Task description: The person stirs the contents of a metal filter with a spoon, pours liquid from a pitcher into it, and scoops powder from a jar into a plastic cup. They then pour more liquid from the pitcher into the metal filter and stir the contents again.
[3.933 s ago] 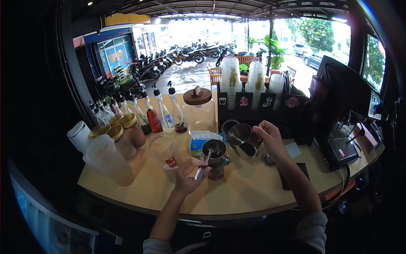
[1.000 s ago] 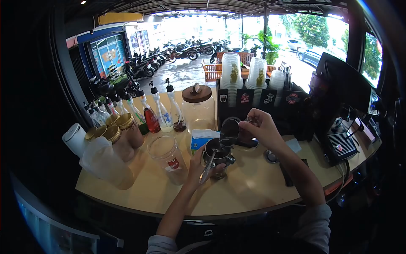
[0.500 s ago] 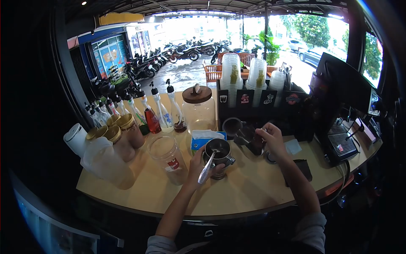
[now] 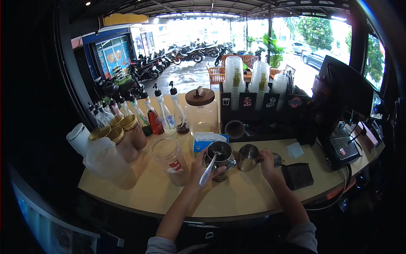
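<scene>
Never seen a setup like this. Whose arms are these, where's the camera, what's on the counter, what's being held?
There's no machine moving things here: these are a person's own bare hands. Every picture comes from one camera worn on that person's head, looking forward and down, so the arms enter from the bottom edge.

The left hand is wrapped around a metal vessel, with a spoon leaning in it. The right hand has a small metal pitcher by its handle.

Also on the counter: a clear open container, a blue tissue pack, a wooden-lidded jar, pump bottles and a folded dark cloth. The vessel's contents are too dark to identify.
</scene>
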Available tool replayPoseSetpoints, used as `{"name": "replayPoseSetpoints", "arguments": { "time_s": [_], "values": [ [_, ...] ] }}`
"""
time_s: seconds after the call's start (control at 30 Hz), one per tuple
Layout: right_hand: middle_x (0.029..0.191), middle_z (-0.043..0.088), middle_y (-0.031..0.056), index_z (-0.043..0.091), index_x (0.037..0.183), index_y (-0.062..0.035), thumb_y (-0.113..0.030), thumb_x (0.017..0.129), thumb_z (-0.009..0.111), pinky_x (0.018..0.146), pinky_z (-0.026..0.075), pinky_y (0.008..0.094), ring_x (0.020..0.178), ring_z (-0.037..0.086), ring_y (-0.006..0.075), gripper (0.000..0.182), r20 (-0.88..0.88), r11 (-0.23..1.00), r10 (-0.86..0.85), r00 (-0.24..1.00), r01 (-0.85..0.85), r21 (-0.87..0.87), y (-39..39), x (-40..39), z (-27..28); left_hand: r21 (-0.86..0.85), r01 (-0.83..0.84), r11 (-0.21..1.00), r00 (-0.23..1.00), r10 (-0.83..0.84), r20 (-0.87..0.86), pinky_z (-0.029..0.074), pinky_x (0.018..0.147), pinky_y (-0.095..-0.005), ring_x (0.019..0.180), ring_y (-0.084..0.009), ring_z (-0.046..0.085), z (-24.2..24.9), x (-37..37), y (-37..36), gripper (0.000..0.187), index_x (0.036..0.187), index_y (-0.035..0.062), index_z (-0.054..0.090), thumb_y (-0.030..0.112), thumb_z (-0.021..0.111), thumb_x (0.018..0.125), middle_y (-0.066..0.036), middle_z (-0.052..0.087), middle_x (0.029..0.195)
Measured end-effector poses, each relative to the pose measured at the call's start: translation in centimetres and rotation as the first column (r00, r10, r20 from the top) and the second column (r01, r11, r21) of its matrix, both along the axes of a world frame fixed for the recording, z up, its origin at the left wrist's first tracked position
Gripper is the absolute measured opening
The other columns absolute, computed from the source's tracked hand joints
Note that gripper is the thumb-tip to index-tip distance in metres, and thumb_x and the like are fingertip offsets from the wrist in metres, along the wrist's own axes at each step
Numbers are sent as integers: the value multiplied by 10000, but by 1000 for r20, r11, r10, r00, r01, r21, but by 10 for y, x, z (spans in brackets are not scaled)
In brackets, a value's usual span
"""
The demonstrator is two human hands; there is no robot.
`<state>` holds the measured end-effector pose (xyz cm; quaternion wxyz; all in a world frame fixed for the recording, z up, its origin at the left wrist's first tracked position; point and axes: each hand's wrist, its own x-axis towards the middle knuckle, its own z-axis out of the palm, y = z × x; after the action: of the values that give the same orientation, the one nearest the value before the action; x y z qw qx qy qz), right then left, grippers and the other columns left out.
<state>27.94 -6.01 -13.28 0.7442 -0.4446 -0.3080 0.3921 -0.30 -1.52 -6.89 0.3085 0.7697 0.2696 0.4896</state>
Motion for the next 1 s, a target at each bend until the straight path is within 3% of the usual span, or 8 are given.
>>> {"name": "replayPoseSetpoints", "arguments": {
  "time_s": [0.07,0.13,0.17,0.3,0.4,0.47,0.63,1.0],
  "values": [
    [682,509,26,483,776,-63,-55,859,577,585,425,255,667,536,123,125,47,997,-12,999,16,-73,-1,5,-2,3,13,1000,1000,-13,15,475,931,-380,1074,-274,611,1,1,0,831,1264,5,471,371,869,633,-151,626,1134],
    [854,577,82,529,917,-29,-21,839,600,613,473,278,730,573,144,106,577,965,-238,782,260,45,8,18,-8,-33,25,999,1000,-25,0,461,949,-371,1090,-258,596,5,-1,-3,830,1269,5,465,355,870,635,-142,609,1159],
    [854,577,82,529,917,-29,-21,839,600,613,473,278,730,573,144,106,577,964,-240,780,260,50,3,8,14,-70,35,997,999,-36,-15,448,966,-362,1107,-243,580,8,-2,-4,830,1275,5,459,339,871,636,-133,593,1184],
    [1089,569,112,531,1207,-65,27,775,674,628,498,309,831,602,183,465,873,933,11,488,-320,167,-53,-95,140,-15,1,1000,999,-1,-33,476,929,-377,1070,-271,614,6,-4,-1,811,1272,-2,469,320,864,641,-160,627,1133],
    [1143,583,112,544,1201,-42,-38,770,696,729,499,315,894,603,188,457,944,834,-107,311,-488,256,-64,-152,156,-99,82,992,996,-86,-37,471,937,-377,1077,-264,613,-9,-3,12,787,1284,-8,467,231,846,636,-169,630,1136],
    [1085,600,106,573,1129,-35,-62,775,674,745,499,355,887,605,229,369,972,808,-213,-95,-577,121,-61,-162,150,-278,123,953,987,-87,138,464,949,-375,1085,-258,610,-5,-1,12,775,1288,-12,471,166,822,620,-175,631,1137],
    [989,637,86,586,1002,-15,-61,820,625,723,510,360,853,622,231,192,939,802,-336,-72,-545,246,-61,-129,168,-131,16,991,1000,-17,-4,444,972,-379,1103,-249,596,11,-6,-5,791,1292,-2,478,208,843,622,-157,625,1154],
    [982,681,107,618,993,-15,-18,856,619,719,548,336,859,671,259,137,941,860,-143,306,-432,271,-56,-101,164,-135,77,988,996,-70,57,444,977,-375,1121,-244,587,11,-2,-6,811,1287,4,486,307,871,642,-154,611,1182]
  ]
}}
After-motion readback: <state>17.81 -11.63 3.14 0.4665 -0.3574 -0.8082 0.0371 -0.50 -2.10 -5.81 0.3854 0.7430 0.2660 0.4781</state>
